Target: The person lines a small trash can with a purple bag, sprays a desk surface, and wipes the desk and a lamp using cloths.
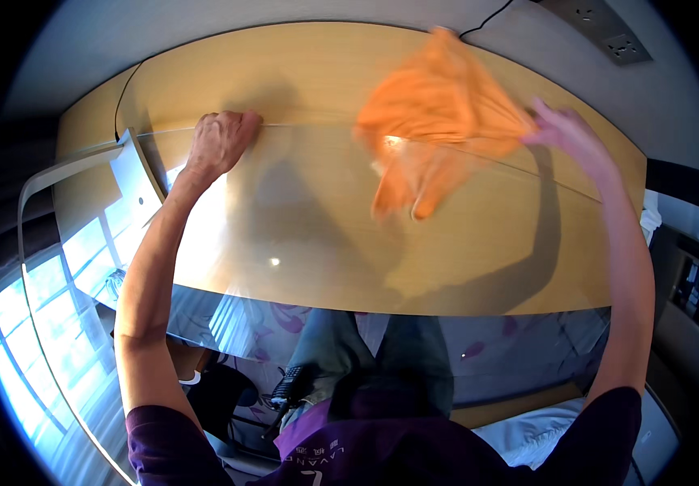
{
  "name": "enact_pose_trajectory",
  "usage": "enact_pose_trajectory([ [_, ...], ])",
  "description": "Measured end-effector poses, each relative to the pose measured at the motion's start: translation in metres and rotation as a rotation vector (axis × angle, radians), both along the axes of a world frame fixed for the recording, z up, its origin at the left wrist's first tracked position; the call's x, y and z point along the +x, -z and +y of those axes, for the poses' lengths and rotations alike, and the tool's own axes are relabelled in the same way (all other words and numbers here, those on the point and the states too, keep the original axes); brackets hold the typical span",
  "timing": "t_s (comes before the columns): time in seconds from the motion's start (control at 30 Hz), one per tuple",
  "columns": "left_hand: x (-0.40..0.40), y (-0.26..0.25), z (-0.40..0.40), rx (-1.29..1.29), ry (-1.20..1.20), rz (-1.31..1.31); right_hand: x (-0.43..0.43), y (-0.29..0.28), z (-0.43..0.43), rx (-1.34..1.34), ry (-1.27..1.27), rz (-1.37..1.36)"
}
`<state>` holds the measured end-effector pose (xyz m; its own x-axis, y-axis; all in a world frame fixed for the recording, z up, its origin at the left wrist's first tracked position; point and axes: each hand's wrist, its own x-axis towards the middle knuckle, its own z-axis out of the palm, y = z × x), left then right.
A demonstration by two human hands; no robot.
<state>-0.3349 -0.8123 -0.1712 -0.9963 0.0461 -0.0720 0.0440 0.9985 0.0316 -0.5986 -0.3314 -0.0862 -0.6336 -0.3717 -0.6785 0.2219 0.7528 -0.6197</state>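
An orange piece of cloth [440, 109], blurred by motion, spreads over the right half of a light wooden desk [325, 255] with a glass sheet on it. The fingers of my right hand [562, 130] pinch the cloth at its right corner. My left hand [222, 143] rests with curled fingers near the back edge of the glass, left of the cloth; whether it holds anything under the fingers cannot be told.
A desk lamp [70, 170] with a white curved arm and flat base stands at the left, its black cable running back. Wall sockets [620, 48] are at the upper right. A bright window [33, 328] lies left, and a white pillow or bedding [532, 428] lower right.
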Motion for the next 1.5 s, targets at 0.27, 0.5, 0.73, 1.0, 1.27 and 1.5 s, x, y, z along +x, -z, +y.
enact_pose_trajectory([
  [0.27, -0.017, -0.014, 0.016, 0.055, -0.078, -0.105, 0.006, -0.005, 0.262, 0.383, 0.319, 0.456],
  [0.5, -0.023, -0.014, 0.021, 0.174, -0.253, -0.221, 0.01, 0.059, 0.173, 0.371, -0.049, 0.983],
  [0.73, -0.014, 0.023, -0.006, -0.097, 0.034, -0.069, 0.027, 0.082, 0.183, 0.456, 0.053, 0.957],
  [1.0, -0.006, 0.02, -0.042, -0.123, -0.119, -0.217, 0.028, -0.013, 0.224, -1.056, 1.094, 0.271],
  [1.27, -0.036, 0.04, 0.003, 0.174, -0.182, -0.148, 0.213, 0.096, 0.315, -0.953, 0.7, 0.398],
  [1.5, -0.03, 0.077, -0.038, 0.528, -0.083, -0.107, 0.322, 0.068, -0.057, -0.14, 0.189, 1.11],
])
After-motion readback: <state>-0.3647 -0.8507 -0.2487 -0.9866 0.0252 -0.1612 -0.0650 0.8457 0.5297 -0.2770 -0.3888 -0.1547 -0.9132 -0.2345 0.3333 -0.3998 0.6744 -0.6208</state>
